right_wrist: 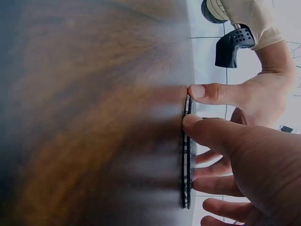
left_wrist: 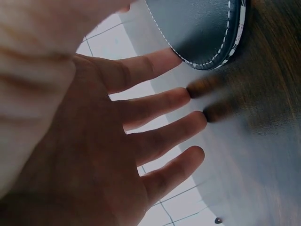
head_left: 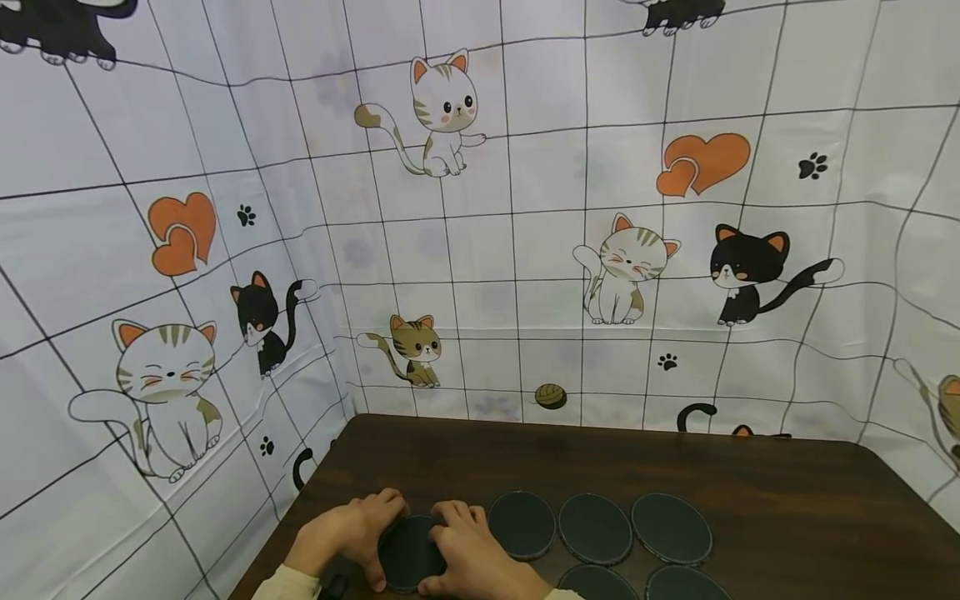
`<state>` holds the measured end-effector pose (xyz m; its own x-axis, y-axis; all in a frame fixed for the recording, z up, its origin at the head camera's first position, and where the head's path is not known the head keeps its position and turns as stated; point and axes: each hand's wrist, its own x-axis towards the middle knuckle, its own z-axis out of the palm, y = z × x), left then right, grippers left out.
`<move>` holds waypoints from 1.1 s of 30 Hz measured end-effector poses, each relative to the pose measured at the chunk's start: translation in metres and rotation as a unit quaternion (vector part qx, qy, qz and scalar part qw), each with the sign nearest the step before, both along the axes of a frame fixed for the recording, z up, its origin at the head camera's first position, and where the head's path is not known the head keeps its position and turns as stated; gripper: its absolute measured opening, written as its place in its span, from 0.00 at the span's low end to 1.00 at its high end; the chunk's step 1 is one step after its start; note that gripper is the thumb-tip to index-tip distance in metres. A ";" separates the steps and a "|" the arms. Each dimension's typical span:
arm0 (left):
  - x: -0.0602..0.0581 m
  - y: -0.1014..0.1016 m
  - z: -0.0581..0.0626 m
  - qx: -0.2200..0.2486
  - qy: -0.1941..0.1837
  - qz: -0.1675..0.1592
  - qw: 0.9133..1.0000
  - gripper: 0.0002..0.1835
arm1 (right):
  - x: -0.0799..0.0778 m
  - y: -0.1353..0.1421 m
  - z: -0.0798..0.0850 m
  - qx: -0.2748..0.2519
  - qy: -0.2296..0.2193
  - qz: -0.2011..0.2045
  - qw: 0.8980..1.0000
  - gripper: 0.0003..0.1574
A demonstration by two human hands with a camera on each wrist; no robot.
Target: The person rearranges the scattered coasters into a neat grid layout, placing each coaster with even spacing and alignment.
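Note:
A round dark coaster lies low over the table's front left, between both hands. My left hand holds its left side, thumb at the near edge and index finger at the far edge. In the left wrist view, the index fingertip meets the white-stitched rim of the coaster, while the other fingers are spread straight beside it. My right hand grips the right side. Seen edge-on in the right wrist view, the coaster has both thumbs on its near edge and right-hand fingers behind it.
Right of the hands, a back row holds three matching coasters; two more lie in front, cut off by the frame. The brown table meets a cat-printed curtain behind and left.

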<state>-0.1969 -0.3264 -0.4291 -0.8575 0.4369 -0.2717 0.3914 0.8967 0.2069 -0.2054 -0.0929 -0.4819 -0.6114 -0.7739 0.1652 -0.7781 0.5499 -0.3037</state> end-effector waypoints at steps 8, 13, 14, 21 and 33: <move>-0.001 0.000 -0.001 0.006 -0.002 -0.001 1.000 0.40 | 0.000 0.000 -0.001 -0.014 -0.021 -0.026 0.999 0.35; 0.001 0.001 0.000 0.014 -0.002 -0.004 1.000 0.39 | -0.001 0.000 -0.002 -0.013 -0.034 -0.044 0.998 0.38; 0.001 0.001 0.001 0.015 -0.002 -0.003 1.000 0.39 | -0.002 0.000 -0.002 -0.013 -0.035 -0.047 0.998 0.39; 0.001 0.000 0.001 0.014 -0.002 -0.004 1.000 0.39 | -0.006 0.000 -0.002 -0.007 -0.048 -0.071 0.996 0.38; 0.000 0.000 0.000 0.019 -0.001 -0.010 1.000 0.40 | -0.008 -0.001 -0.003 -0.009 -0.039 -0.077 0.996 0.39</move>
